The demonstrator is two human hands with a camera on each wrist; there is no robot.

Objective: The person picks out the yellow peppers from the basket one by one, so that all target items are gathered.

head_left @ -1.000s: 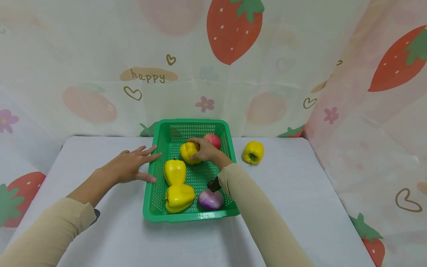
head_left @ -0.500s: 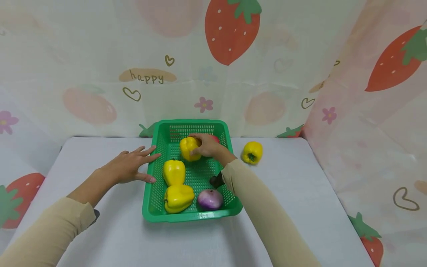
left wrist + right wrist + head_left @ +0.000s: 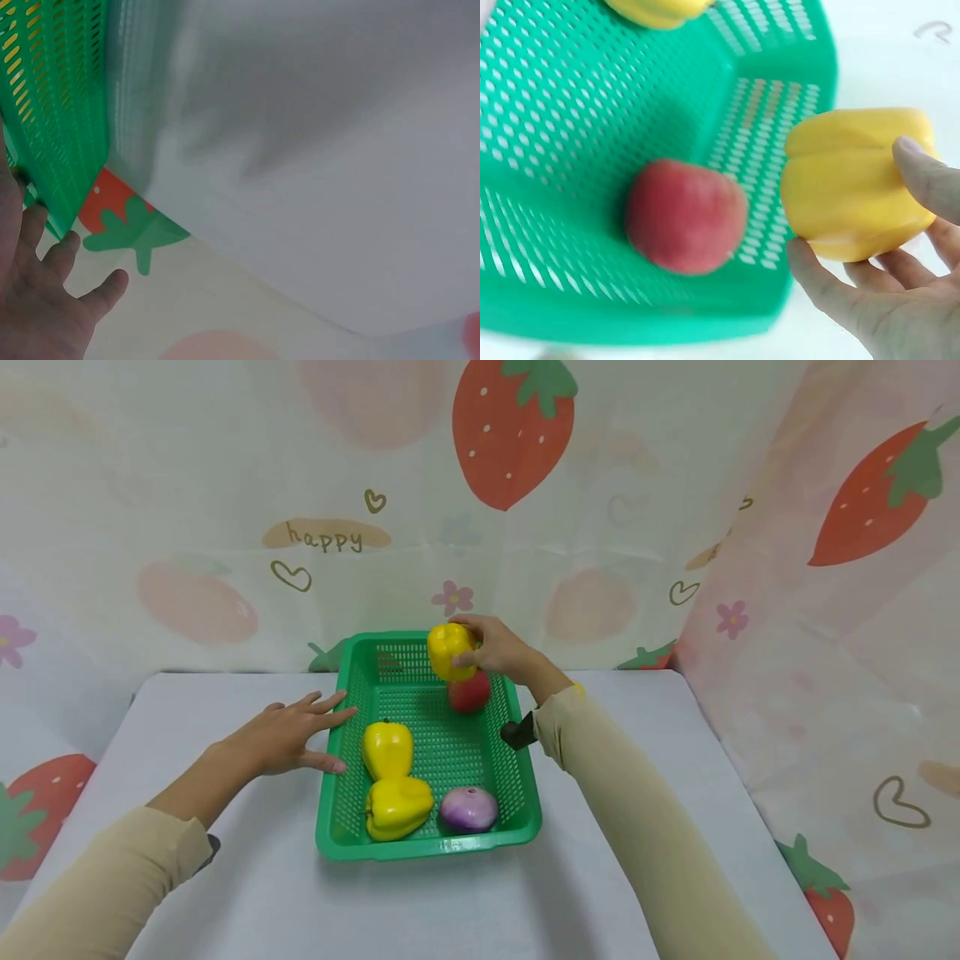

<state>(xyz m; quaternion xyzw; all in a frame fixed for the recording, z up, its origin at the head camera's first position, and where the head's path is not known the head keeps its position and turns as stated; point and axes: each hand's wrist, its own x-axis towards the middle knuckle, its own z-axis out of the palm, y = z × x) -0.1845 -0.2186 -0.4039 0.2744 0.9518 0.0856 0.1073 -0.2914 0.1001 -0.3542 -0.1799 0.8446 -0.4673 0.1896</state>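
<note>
My right hand grips a yellow bell pepper, raised above the far right part of a green plastic basket. In the right wrist view, thumb and fingers wrap the pepper beside the basket's end wall. Below it in the basket lies a red apple. My left hand has its fingers spread at the basket's left rim, holding nothing. Inside, along the left, sit two more yellow bell peppers, one upright and one on its side. A purple onion lies in the near right corner.
The basket stands on a white-covered table. Another yellow bell pepper lies right of the basket, almost wholly hidden by my right sleeve. A strawberry-print curtain hangs behind the table and along its sides.
My right hand has lifted the yellow bell pepper from the basket floor, up and to the right, uncovering the apple. My left hand stays at the rim.
</note>
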